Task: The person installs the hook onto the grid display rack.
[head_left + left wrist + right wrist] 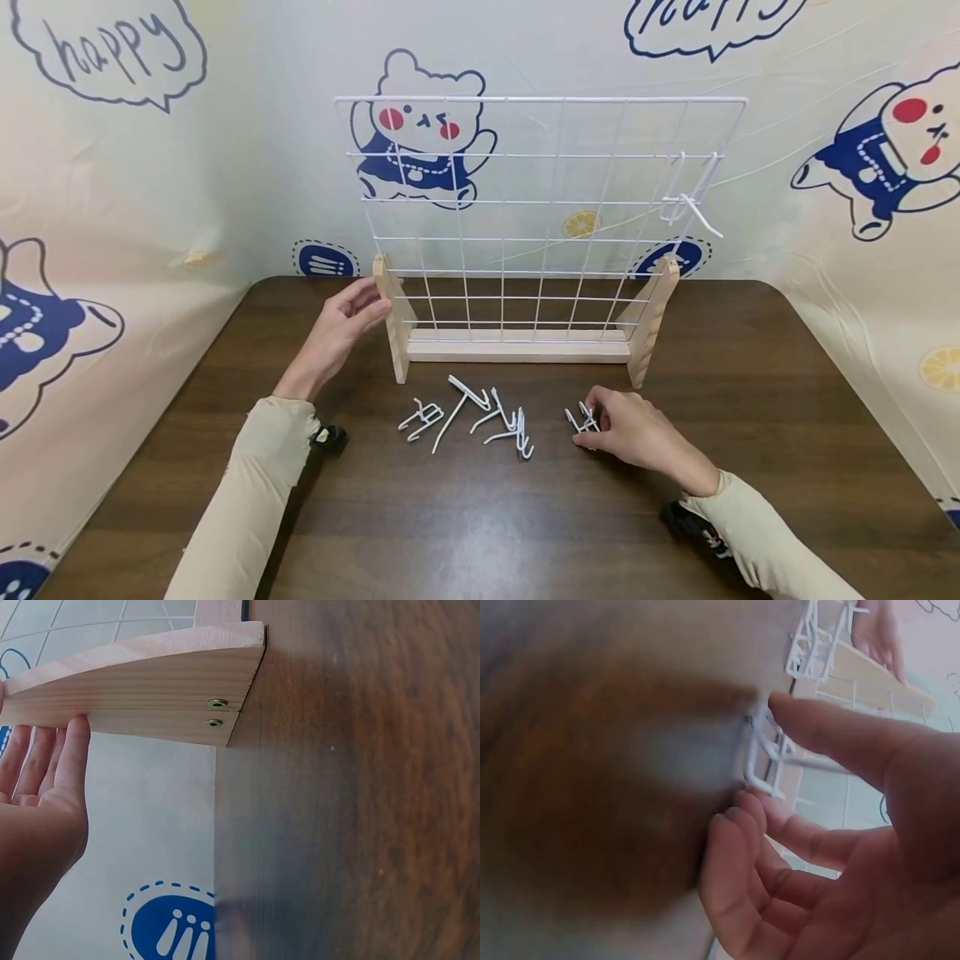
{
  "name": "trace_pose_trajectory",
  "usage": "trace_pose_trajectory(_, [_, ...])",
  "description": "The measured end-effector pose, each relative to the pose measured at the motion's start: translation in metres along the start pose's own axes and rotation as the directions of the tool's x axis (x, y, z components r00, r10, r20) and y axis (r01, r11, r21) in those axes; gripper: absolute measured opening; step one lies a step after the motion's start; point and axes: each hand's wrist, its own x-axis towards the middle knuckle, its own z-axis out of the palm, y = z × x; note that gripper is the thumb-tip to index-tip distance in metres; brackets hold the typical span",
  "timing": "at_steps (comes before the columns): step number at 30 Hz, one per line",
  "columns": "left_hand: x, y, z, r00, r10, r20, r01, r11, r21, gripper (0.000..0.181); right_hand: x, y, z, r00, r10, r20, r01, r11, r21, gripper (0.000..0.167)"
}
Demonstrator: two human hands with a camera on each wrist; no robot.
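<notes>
A white wire grid rack (pixel 517 201) stands upright in a wooden base with two side panels. My left hand (pixel 335 336) holds the left wooden side panel (pixel 142 690). Its thumb is at the front and some fingertips pass behind the panel's edge. On the table right of centre, my right hand (pixel 637 429) pinches a small white wire hook (pixel 757 757) between thumb and fingers. Several other white wire hooks (pixel 423 417) lie in front of the base. One more hook (pixel 697 212) hangs on the grid's right side.
The brown table (pixel 480 517) has its back edge close to a printed cloth backdrop (pixel 247 167). A wooden crossbar (pixel 517 350) joins the side panels, standing between the loose hooks and the backdrop.
</notes>
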Motion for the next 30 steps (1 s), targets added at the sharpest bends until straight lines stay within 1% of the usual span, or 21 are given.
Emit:
trace_pose_trajectory(3, [-0.001, 0.000, -0.001, 1.000, -0.001, -0.003, 0.001, 1.000, 0.007, 0.047, 0.001, 0.000, 0.003, 0.999, -0.016, -0.029, 0.016, 1.000, -0.008, 0.027])
trace_pose_trajectory(6, [-0.001, 0.000, -0.002, 1.000, -0.002, -0.007, 0.002, 1.000, 0.008, 0.046, 0.002, 0.001, 0.004, 0.998, -0.051, -0.037, 0.052, 0.999, 0.018, 0.024])
trace_pose_trajectory(9, [-0.001, 0.000, -0.002, 1.000, 0.000, -0.010, 0.000, 1.000, 0.005, 0.046, 0.003, 0.003, 0.004, 0.995, -0.093, -0.029, 0.094, 0.994, 0.051, 0.021])
trace_pose_trajectory(17, [0.000, -0.001, 0.001, 1.000, -0.001, 0.006, 0.001, 1.000, 0.005, 0.046, 0.004, 0.009, 0.001, 0.989, -0.150, 0.001, 0.149, 0.985, 0.091, 0.018])
trace_pose_trajectory(20, [0.000, -0.001, 0.002, 1.000, -0.003, 0.005, 0.003, 1.000, 0.005, 0.046, 0.004, 0.011, 0.000, 0.987, -0.158, 0.019, 0.155, 0.981, 0.121, 0.017])
trace_pose_trajectory(26, [0.000, -0.002, 0.001, 1.000, 0.003, 0.004, -0.003, 1.000, 0.001, 0.046, 0.005, 0.012, -0.002, 0.987, -0.134, 0.083, 0.113, 0.969, 0.220, 0.014])
trace_pose_trajectory(30, [0.001, -0.001, 0.000, 1.000, 0.006, 0.003, -0.006, 1.000, 0.003, 0.046, 0.005, 0.012, -0.005, 0.986, -0.138, 0.092, 0.114, 0.966, 0.232, 0.013])
